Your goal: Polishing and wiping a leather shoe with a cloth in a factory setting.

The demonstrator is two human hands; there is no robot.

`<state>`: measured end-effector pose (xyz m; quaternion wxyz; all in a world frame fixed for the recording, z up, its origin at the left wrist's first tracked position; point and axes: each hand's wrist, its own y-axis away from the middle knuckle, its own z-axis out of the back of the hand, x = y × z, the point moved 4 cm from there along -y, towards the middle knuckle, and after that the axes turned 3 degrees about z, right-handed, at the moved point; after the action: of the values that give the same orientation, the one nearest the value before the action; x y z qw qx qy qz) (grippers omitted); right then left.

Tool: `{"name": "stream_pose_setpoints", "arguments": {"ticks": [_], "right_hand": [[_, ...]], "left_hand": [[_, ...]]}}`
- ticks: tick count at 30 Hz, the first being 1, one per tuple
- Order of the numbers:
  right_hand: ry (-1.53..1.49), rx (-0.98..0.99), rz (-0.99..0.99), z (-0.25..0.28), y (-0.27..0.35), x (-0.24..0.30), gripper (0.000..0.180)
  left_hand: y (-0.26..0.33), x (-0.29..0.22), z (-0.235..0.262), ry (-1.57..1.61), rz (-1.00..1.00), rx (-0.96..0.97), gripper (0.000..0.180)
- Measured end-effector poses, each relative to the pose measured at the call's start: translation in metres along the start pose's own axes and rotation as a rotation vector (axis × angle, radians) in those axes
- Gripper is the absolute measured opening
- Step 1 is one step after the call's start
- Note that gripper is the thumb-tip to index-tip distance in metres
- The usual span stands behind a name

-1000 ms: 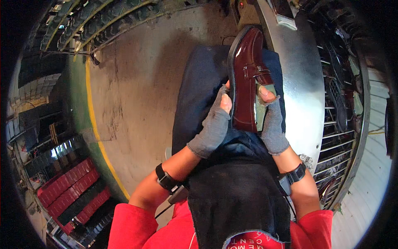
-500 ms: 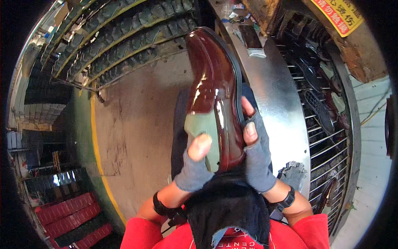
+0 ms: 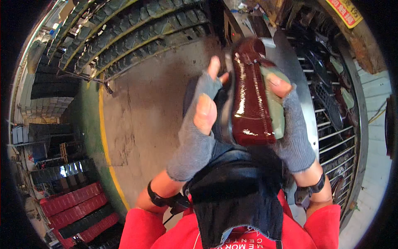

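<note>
A glossy dark red leather shoe (image 3: 248,95) is held up in front of me, toe pointing down toward my chest. My right hand (image 3: 290,124), in a grey fingerless glove, grips the shoe's right side with the thumb on its pale green lining. In a matching glove, my left hand (image 3: 199,124) presses against the shoe's left edge, fingers raised and thumb out. A dark cloth (image 3: 236,199) hangs over my lap below the shoe.
A curved metal workbench (image 3: 306,95) and wire racks (image 3: 336,133) stand to the right. Rows of dark shoes fill shelves (image 3: 124,29) at the top left. Concrete floor (image 3: 145,116) with a yellow line lies left; red crates (image 3: 70,203) sit lower left.
The shoe has been turned and shifted right, now showing its glossy upper lengthwise. My left hand has slid off the underside to the shoe's left edge.
</note>
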<state>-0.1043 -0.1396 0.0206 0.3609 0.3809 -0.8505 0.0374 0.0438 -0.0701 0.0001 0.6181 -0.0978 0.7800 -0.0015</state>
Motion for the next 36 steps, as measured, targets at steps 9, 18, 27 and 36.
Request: {"name": "stream_pose_setpoints", "arguments": {"ticks": [9, 18, 27, 36], "right_hand": [[-0.142, -0.161, 0.011, 0.038, 0.009, -0.038, 0.061], [0.023, -0.309, 0.063, 0.061, 0.021, -0.015, 0.056], [0.449, -0.707, 0.243, 0.296, 0.215, 0.074, 0.068], [2.116, -1.03, -0.265, 0.32, 0.268, 0.115, 0.081]], "left_hand": [[0.038, 0.043, -0.015, 0.053, 0.133, 0.012, 0.085], [0.012, 0.059, -0.023, -0.05, 0.15, 0.2, 0.076], [0.01, 0.16, 0.012, 0.061, 0.474, 0.384, 0.081], [0.006, 0.172, 0.009, -0.179, 0.525, 0.147, 0.041]]}}
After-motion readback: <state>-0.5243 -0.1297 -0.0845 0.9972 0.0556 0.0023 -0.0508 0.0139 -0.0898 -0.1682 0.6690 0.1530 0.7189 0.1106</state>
